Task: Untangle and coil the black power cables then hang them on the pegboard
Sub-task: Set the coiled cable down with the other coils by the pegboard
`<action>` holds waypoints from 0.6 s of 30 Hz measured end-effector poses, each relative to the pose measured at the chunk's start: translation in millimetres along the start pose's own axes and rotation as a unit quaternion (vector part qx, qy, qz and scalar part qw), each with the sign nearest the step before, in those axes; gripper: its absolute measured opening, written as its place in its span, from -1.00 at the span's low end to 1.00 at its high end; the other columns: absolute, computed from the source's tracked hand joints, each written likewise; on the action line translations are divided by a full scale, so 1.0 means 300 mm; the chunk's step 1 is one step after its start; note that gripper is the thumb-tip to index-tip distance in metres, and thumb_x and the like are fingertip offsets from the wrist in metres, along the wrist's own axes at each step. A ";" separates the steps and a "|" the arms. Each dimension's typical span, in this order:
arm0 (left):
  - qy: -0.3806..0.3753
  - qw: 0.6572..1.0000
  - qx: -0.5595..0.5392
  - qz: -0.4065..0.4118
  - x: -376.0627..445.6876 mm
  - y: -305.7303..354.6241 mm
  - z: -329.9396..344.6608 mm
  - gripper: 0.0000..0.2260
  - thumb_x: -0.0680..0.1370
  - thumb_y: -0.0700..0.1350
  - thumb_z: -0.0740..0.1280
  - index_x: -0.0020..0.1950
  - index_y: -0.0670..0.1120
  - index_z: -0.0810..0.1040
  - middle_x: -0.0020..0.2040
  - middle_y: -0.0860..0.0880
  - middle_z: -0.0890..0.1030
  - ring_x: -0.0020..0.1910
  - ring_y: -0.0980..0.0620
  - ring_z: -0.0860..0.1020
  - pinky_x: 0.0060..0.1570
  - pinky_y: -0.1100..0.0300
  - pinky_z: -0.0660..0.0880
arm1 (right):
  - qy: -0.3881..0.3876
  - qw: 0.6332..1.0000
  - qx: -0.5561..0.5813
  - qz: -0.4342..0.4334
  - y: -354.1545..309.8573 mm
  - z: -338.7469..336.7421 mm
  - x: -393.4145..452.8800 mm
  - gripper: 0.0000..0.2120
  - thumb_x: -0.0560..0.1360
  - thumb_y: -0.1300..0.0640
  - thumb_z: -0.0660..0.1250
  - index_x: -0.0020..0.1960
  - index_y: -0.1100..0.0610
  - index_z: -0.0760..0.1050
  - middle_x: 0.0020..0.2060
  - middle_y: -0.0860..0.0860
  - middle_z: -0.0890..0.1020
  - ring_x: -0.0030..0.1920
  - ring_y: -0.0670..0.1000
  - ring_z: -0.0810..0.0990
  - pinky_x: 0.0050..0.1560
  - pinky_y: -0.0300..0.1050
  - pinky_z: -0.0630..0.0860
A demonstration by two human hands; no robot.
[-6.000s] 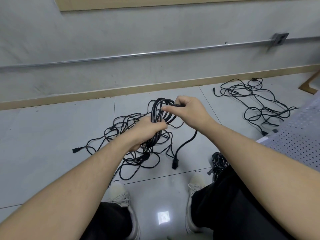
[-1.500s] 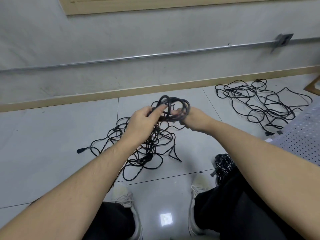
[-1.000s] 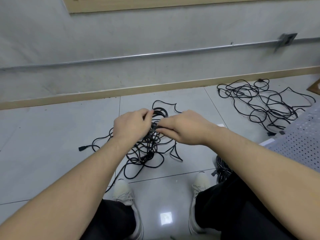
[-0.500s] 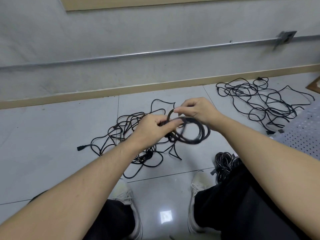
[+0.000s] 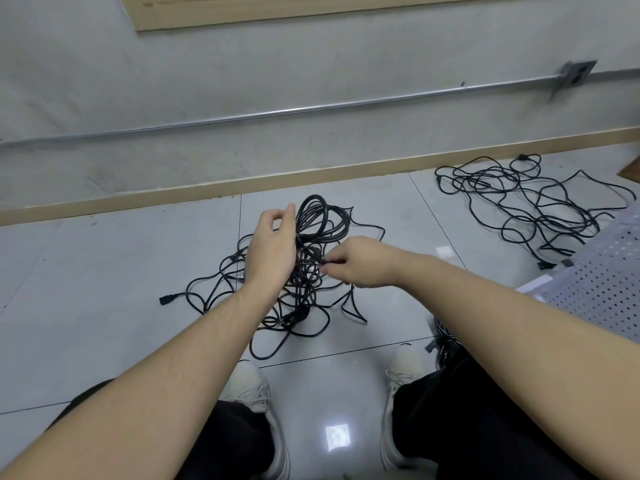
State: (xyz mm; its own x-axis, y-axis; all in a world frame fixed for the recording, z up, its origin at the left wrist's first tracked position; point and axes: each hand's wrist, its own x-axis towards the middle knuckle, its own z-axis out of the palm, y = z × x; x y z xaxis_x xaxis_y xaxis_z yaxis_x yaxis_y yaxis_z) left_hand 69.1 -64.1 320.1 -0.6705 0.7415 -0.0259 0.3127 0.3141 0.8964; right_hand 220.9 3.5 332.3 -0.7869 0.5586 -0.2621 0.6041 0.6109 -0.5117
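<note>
The room first: a grey wall (image 5: 242, 81) with a metal conduit (image 5: 311, 110) along it, a tan skirting (image 5: 311, 174), and a pale tiled floor (image 5: 104, 271) where the person sits, shoes (image 5: 256, 386) forward. The pegboard (image 5: 602, 285) lies flat at the right edge, nothing hung on it.

The job looks early. One tangle (image 5: 530, 199) sprawls untouched near the wall, well apart from the hands. A second tangle (image 5: 294, 306) lies between the feet and the skirting. A small bundle (image 5: 446, 341) beside the right leg may be a finished coil, though it is mostly hidden.

The left hand (image 5: 273, 251) grips a half-made coil (image 5: 318, 223), fingers curled round its strands. The right hand (image 5: 363, 261) pinches a strand, apparently its plug end, just beside the coil.
</note>
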 end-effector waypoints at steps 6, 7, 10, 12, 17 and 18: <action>-0.013 0.993 0.108 0.038 0.017 -0.022 -0.032 -0.50 0.68 0.28 0.03 -0.16 -0.06 0.49 -0.25 0.03 0.54 -0.10 -0.12 0.54 -0.08 0.01 0.44 | 0.041 0.995 -0.083 -0.037 -0.064 0.009 -0.034 -0.74 0.57 0.14 0.26 0.25 0.05 0.42 -0.10 -0.01 0.63 -0.05 0.09 0.57 -0.15 -0.08 0.40; -0.017 0.993 0.110 0.032 0.022 -0.023 -0.036 -0.48 0.68 0.27 0.02 -0.22 -0.07 0.46 -0.26 0.00 0.54 -0.10 -0.15 0.55 -0.07 0.00 0.45 | 0.066 0.996 -0.044 -0.032 -0.059 0.002 -0.037 -0.71 0.55 0.14 0.29 0.26 0.04 0.38 -0.13 -0.03 0.63 -0.09 0.06 0.58 -0.15 -0.07 0.42; -0.027 0.995 0.090 0.022 0.033 -0.013 -0.044 -0.45 0.68 0.29 0.03 -0.20 -0.08 0.52 -0.23 -0.04 0.57 -0.11 -0.15 0.54 -0.03 -0.01 0.45 | 0.121 0.981 0.147 -0.045 -0.044 -0.017 -0.043 -0.74 0.52 0.20 0.38 0.10 0.00 0.36 -0.22 -0.05 0.62 -0.24 -0.05 0.54 -0.11 -0.04 0.49; -0.035 0.998 0.057 0.016 0.032 -0.006 -0.038 -0.45 0.67 0.30 0.07 -0.10 -0.13 0.56 -0.17 -0.04 0.60 -0.10 -0.10 0.54 -0.02 0.01 0.44 | 0.124 0.967 0.204 -0.084 -0.033 -0.020 -0.047 -0.73 0.54 0.24 0.39 0.10 -0.05 0.40 -0.17 0.05 0.69 -0.21 -0.09 0.58 -0.05 -0.05 0.52; -0.065 0.998 0.011 -0.016 0.024 -0.011 -0.011 -0.52 0.66 0.28 0.15 -0.02 -0.13 0.55 -0.12 -0.06 0.61 -0.12 -0.03 0.53 -0.18 0.09 0.37 | 0.192 0.959 0.117 -0.176 -0.019 -0.006 -0.031 -0.74 0.50 0.05 0.50 0.18 -0.02 0.65 -0.08 -0.13 0.68 -0.06 -0.20 0.56 0.00 -0.32 0.42; -0.065 0.998 0.012 -0.013 0.022 -0.012 -0.008 -0.53 0.66 0.27 0.15 -0.03 -0.13 0.55 -0.13 -0.06 0.62 -0.12 -0.06 0.54 -0.17 0.07 0.38 | 0.217 0.949 0.095 -0.205 -0.021 -0.004 -0.027 -0.74 0.48 0.01 0.52 0.16 -0.01 0.67 -0.02 -0.14 0.65 -0.01 -0.23 0.53 0.05 -0.33 0.39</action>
State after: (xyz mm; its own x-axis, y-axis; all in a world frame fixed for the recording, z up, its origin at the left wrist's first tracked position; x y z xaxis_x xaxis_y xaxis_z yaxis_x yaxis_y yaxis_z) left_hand 61.9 -61.7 317.7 -0.5866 0.8027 -0.1078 0.3127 0.3473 0.8841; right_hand 223.7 -4.2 338.8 -0.8000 0.4992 0.3328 0.1911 0.7379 -0.6474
